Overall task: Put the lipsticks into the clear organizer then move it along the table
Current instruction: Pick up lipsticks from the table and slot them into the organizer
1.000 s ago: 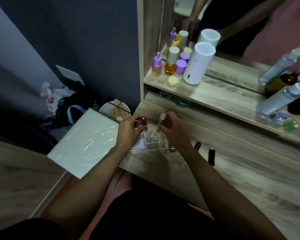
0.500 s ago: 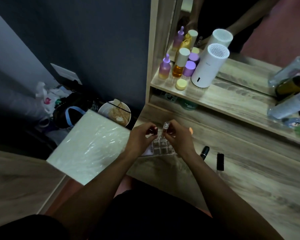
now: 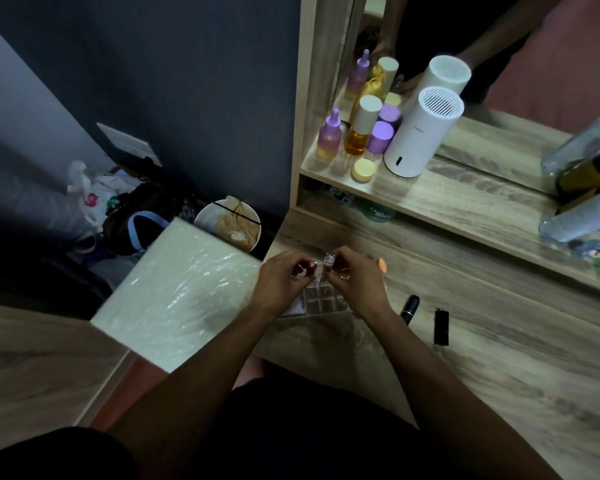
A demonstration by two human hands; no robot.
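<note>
A clear gridded organizer (image 3: 321, 304) sits at the left end of the wooden table (image 3: 499, 358), partly hidden under both hands. My left hand (image 3: 280, 284) pinches a dark red lipstick (image 3: 307, 268) over the organizer's far left cells. My right hand (image 3: 354, 282) holds a clear-capped lipstick (image 3: 328, 262) upright over the far cells; whether its base sits in a cell is hidden. Two black lipsticks (image 3: 409, 306) (image 3: 441, 326) lie on the table to the right of my right wrist.
A raised shelf (image 3: 430, 199) behind carries purple and amber bottles (image 3: 359, 133), a yellow jar (image 3: 363, 169), a white cylindrical device (image 3: 421, 133) and clear bottles (image 3: 582, 216) at right, before a mirror. A white wrapped slab (image 3: 184, 292) and a bowl (image 3: 227, 225) lie left of the table.
Both hands have lowered their lipsticks closer to the organizer. The head camera has shifted, so the whole scene sits a little further right and lower.
</note>
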